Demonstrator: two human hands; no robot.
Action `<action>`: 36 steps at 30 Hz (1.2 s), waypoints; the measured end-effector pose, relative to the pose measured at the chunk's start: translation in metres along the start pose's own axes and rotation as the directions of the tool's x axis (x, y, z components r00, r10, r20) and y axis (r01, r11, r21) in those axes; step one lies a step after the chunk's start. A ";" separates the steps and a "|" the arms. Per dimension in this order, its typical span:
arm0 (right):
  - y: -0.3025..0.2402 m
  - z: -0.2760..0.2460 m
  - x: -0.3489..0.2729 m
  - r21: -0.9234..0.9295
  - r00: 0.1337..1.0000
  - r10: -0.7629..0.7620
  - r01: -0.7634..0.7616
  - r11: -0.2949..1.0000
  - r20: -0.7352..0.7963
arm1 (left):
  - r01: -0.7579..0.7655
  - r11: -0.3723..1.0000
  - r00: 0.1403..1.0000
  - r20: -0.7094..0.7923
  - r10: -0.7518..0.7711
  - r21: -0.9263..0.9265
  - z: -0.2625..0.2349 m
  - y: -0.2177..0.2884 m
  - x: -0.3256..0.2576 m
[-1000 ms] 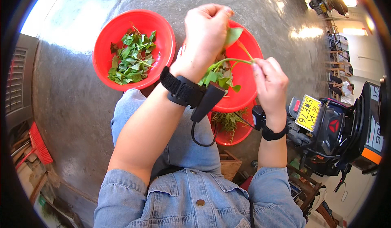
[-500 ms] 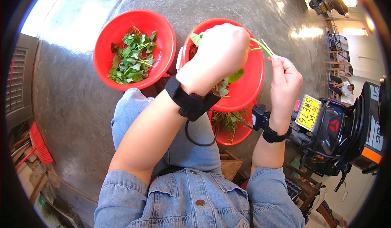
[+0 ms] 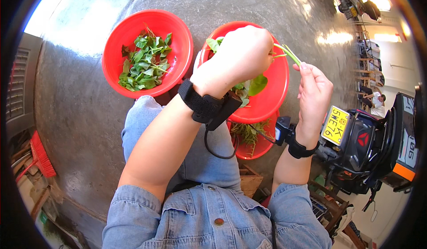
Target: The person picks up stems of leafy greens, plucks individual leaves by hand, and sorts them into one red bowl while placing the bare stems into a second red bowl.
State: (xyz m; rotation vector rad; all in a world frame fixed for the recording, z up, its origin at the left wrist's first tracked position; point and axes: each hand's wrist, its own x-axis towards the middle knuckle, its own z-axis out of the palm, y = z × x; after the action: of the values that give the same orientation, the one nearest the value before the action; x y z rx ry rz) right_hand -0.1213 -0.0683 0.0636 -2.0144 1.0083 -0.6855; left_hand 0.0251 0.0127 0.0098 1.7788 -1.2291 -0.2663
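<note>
The bare right hand (image 3: 315,89) has moved outward since a second ago, beyond the rim of a round, red plastic basin (image 3: 278,98), pinching a slender, pale-green plant stem (image 3: 289,54). The bare left hand (image 3: 249,48) has come nearer, curled above that basin; its fingertips are hidden, so its grip cannot be told. The stem now spans the gap between hands, apparently being drawn apart.
</note>
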 end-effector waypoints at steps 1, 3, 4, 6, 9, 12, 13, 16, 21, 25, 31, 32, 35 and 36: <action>-0.001 0.002 -0.001 0.078 1.000 0.005 -0.005 0.997 0.009 | 0.002 1.000 1.000 -0.003 -0.002 0.003 0.001 0.000 -0.001; 0.001 0.000 -0.001 0.026 1.000 -0.018 0.018 0.999 -0.020 | 0.020 0.999 1.000 -0.010 -0.020 0.038 0.005 0.004 0.001; 0.002 0.000 -0.001 -0.023 0.998 -0.039 0.038 0.999 -0.045 | 0.060 0.998 0.993 -0.100 -0.060 -0.008 0.008 0.008 0.001; 0.005 0.002 -0.002 -0.043 0.999 -0.033 0.032 0.999 -0.008 | 0.119 0.965 0.974 -0.160 -0.158 -0.233 0.001 0.009 0.002; 0.003 0.021 -0.013 -0.115 0.981 -0.192 0.193 0.975 0.013 | 0.184 0.824 0.932 -0.171 -0.319 -0.535 -0.001 0.007 0.002; -0.006 0.035 -0.023 -0.160 0.971 -0.239 0.240 0.957 0.026 | 0.222 0.564 0.865 -0.106 -0.490 -0.796 0.007 0.001 0.002; -0.003 0.038 -0.024 -0.181 0.961 -0.276 0.277 0.944 0.030 | 0.218 0.566 0.867 -0.108 -0.486 -0.795 0.008 0.000 0.002; -0.002 0.039 -0.026 -0.172 0.966 -0.257 0.258 0.951 0.029 | 0.196 0.455 0.797 -0.129 -0.590 -0.869 0.003 -0.001 0.002; 0.012 0.019 -0.028 -0.163 0.986 -0.164 0.155 0.974 -0.042 | 0.066 0.451 0.770 -0.242 -0.590 -0.890 -0.029 -0.017 0.007; 0.039 0.002 -0.025 -0.096 0.977 -0.165 0.152 0.984 -0.138 | 0.021 0.597 0.785 -0.356 -0.506 -0.802 -0.038 -0.020 0.007; 0.039 -0.009 -0.032 -0.132 0.966 -0.182 0.159 0.978 -0.185 | 0.064 0.709 0.830 -0.357 -0.428 -0.702 -0.039 -0.016 0.004; 0.041 -0.010 -0.032 -0.134 0.958 -0.220 0.197 0.971 -0.184 | 0.016 0.730 0.871 -0.348 -0.345 -0.683 -0.039 -0.017 0.005; 0.038 -0.011 -0.033 -0.217 0.928 -0.307 0.262 0.940 -0.210 | -0.028 0.881 0.873 -0.441 -0.209 -0.473 -0.034 -0.008 0.005; 0.040 -0.011 -0.032 -0.219 0.928 -0.306 0.260 0.940 -0.212 | 0.025 0.929 0.927 -0.340 -0.160 -0.370 -0.036 -0.004 0.003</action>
State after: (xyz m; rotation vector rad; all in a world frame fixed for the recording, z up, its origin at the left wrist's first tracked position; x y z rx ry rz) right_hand -0.1638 -0.0614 0.0334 -2.3112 0.9561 -1.0483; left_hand 0.0511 0.0305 0.0273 1.4838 -0.7722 -0.1894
